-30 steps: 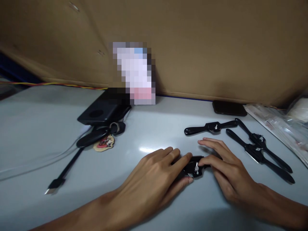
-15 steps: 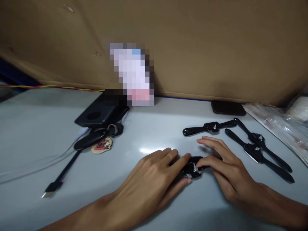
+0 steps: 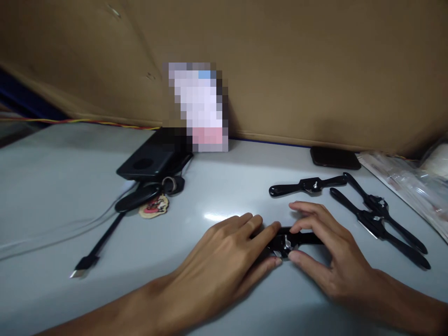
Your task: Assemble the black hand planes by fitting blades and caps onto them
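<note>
A black spokeshave [image 3: 282, 240] lies on the table, its left part covered by my left hand [image 3: 231, 252]. That hand is closed over it, with the index finger along the far side and the thumb at the near edge. A silver wing screw [image 3: 287, 243] stands up from the middle of the body. My right hand [image 3: 332, 252] is at the right end, thumb and index finger parted beside the screw; it grips nothing. Its fingers partly hide the right handle. Beyond it lies another spokeshave [image 3: 310, 185], and two more spokeshaves [image 3: 376, 221] overlap on the right.
A dark phone [image 3: 335, 157] and clear plastic packaging [image 3: 413, 186] are at the back right. On the left are a black box-shaped device [image 3: 145, 158], a short black USB cable [image 3: 105, 242] and a wooden charm [image 3: 154, 206]. A cardboard wall [image 3: 297, 70] closes off the back.
The right index finger has lifted off the wing screw, and the right thumb has come into view at the near side. The screw points more upright. My left hand keeps its place.
</note>
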A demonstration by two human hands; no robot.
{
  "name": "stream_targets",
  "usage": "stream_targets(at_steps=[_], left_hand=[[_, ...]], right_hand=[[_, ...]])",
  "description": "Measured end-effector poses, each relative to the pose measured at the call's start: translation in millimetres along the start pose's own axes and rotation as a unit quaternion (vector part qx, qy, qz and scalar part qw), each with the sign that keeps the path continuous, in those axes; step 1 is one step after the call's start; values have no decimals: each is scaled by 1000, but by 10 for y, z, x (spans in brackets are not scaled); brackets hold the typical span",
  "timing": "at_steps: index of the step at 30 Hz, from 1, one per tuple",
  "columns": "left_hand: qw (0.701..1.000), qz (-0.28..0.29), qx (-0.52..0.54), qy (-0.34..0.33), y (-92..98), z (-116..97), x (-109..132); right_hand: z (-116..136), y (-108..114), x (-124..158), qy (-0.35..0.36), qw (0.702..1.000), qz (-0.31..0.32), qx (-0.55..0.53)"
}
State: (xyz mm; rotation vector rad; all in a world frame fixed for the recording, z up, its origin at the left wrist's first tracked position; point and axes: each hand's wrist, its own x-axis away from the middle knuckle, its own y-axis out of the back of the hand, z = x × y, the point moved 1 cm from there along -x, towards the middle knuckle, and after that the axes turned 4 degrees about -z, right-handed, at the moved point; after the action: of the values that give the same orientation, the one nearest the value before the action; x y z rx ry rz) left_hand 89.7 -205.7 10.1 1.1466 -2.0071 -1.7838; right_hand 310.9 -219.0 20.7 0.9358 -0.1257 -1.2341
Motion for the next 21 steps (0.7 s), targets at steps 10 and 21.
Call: stream_targets(at_steps=[10,21], left_hand=[[1000,0,0,-1,-4,-8,-7],[1000,14,12,10,0,5,-3]], right_hand=[[-8,-10,-8,30,999,7,13],[35,-14,-1,234,964,-3,125]])
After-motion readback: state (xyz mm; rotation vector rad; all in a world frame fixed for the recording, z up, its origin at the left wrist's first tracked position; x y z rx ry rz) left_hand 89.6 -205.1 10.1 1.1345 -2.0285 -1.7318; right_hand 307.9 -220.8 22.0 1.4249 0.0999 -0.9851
